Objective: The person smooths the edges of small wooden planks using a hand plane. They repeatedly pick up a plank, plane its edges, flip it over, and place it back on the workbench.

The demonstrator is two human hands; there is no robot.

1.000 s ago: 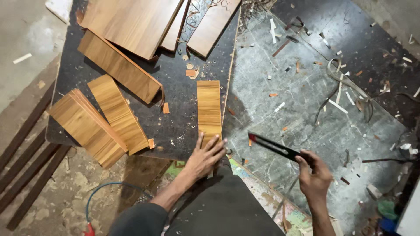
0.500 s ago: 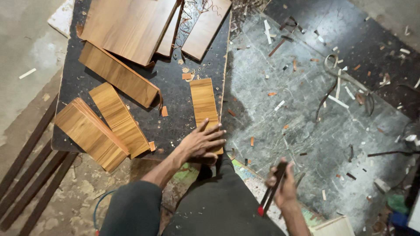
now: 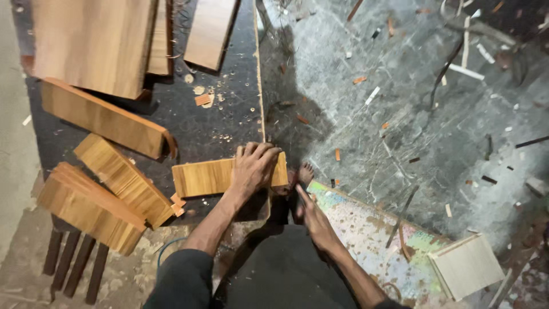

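Left hand (image 3: 254, 166) flat on wood strip (image 3: 220, 176), fingers spread, pressing it down on dark board (image 3: 229, 123). Strip now lies crosswise at board's near right corner; half second ago it stood lengthwise along board's right edge. Right hand (image 3: 313, 220) down just right of strip's end, beside bare foot (image 3: 305, 173); dark tool it held earlier no longer visible, grip unclear. Stacked wood pieces (image 3: 106, 189) left of strip, unmoved. Pale box (image 3: 466, 266) far right on floor.
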